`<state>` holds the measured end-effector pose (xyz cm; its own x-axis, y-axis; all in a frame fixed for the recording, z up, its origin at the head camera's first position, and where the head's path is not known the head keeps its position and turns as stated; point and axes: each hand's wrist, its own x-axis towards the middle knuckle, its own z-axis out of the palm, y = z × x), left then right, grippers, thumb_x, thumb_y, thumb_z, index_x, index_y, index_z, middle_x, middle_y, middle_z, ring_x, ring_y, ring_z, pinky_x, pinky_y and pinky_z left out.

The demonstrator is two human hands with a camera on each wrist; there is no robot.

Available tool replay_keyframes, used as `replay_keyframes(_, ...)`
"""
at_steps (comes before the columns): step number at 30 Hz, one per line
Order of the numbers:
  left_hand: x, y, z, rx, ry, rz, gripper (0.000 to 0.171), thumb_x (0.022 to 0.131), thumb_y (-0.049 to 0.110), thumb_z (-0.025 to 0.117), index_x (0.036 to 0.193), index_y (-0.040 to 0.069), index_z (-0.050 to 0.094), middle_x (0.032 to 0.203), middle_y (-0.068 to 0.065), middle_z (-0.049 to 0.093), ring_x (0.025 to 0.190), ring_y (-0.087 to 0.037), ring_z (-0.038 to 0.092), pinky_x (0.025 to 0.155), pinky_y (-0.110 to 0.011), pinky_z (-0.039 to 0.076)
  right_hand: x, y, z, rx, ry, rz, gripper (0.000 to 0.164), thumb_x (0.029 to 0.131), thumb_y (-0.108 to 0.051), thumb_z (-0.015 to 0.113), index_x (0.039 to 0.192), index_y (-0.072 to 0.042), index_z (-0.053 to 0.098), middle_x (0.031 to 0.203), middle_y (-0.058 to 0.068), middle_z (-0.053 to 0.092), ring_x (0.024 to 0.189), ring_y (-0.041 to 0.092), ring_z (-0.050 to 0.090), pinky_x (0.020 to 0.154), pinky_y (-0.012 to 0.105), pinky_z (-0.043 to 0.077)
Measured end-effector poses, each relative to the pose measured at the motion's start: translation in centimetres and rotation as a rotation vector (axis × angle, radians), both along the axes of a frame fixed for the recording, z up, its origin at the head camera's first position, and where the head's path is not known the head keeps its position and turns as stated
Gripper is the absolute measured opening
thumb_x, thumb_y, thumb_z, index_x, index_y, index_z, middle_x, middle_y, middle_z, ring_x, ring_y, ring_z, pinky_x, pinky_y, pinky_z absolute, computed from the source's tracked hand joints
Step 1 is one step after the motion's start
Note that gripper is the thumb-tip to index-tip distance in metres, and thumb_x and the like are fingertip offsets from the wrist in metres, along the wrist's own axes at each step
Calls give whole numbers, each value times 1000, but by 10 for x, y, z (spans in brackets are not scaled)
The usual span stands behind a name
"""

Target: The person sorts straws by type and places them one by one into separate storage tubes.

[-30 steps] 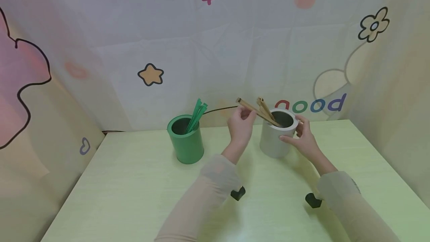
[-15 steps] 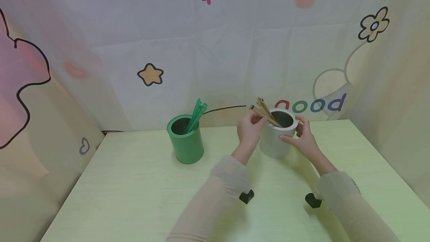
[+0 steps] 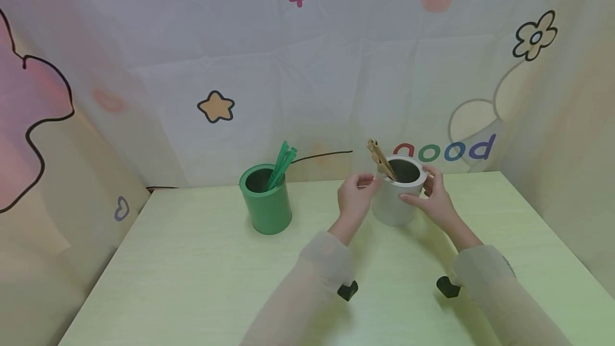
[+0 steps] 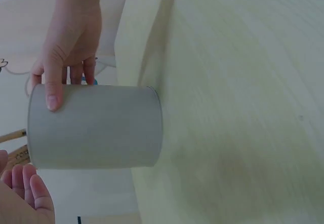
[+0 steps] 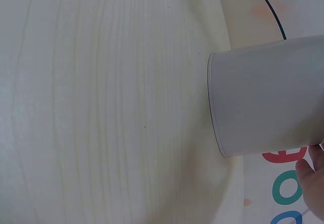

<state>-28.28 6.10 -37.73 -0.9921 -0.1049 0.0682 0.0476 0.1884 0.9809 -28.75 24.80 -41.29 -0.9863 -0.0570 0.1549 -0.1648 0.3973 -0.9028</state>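
A white pen holder [image 3: 395, 204] stands upright at the back of the table, with several tan pen-like sticks [image 3: 378, 156] leaning out of its left side. My right hand [image 3: 434, 199] holds it from the right, thumb on the front and fingers at the rim. Just left of the rim is my left hand [image 3: 355, 196], its fingers loosely bent and nothing between them. In the left wrist view the holder [image 4: 96, 127] lies between both hands, with printing on one stick [image 4: 19, 155]. The right wrist view shows mostly the holder's smooth side [image 5: 268, 97].
A green pen holder [image 3: 269, 210] with several green sticks [image 3: 282, 167] stands to the left on the pale wooden table [image 3: 168, 271]. Behind hangs a printed cloth [image 3: 307, 79]. A dark line [image 3: 322, 156] runs across the cloth between the two holders.
My left hand has brought a tan stick rightward into the white holder and let it go, then drawn slightly down and left. My right hand has stayed on the holder.
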Motion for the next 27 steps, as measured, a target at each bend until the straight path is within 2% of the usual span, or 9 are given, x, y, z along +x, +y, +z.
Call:
replay_keyframes(5, 0, -11, -12, 30, -8, 6, 13, 78, 22, 66, 89, 14, 65, 87, 3, 66, 78, -9, 60, 67, -23, 49, -1, 2, -1, 7, -9, -3, 92, 78, -26, 67, 139, -15, -1, 145, 26, 11, 131, 43, 15, 104, 56, 17)
replay_keyframes(11, 1, -25, -16, 59, 4, 1, 14, 79, 20, 66, 90, 12, 64, 88, 1, 65, 79, -9, 59, 66, -22, 50, -2, 3, -1, 2, -13, 1, 92, 78, -25, 67, 139, -14, -2, 145, 26, 10, 131, 43, 14, 104, 57, 16)
replay_keyframes(18, 4, -44, -3, 4, 30, -40, 19, 79, 23, 66, 94, 12, 64, 92, 0, 65, 80, -10, 59, 68, -22, 50, -2, 5, 0, 14, -30, 5, 92, 78, -25, 67, 139, -14, -2, 145, 26, 10, 131, 44, 14, 103, 57, 17)
replay_keyframes(22, 9, -60, 6, -50, 69, -87, 21, 80, 27, 65, 97, 13, 63, 94, 1, 65, 80, -11, 59, 70, -22, 50, 0, 7, 2, 32, -21, 36, 92, 79, -24, 66, 138, -12, -4, 145, 25, 11, 132, 43, 12, 101, 61, 15)
replay_keyframes(27, 24, -91, 16, -126, 137, -169, 21, 81, 24, 63, 97, 11, 62, 96, -4, 64, 80, -14, 59, 69, -23, 50, 5, 15, 6, 171, 33, 67, 97, 79, -27, 65, 141, -15, -9, 145, 24, 14, 131, 44, 13, 93, 70, 13)
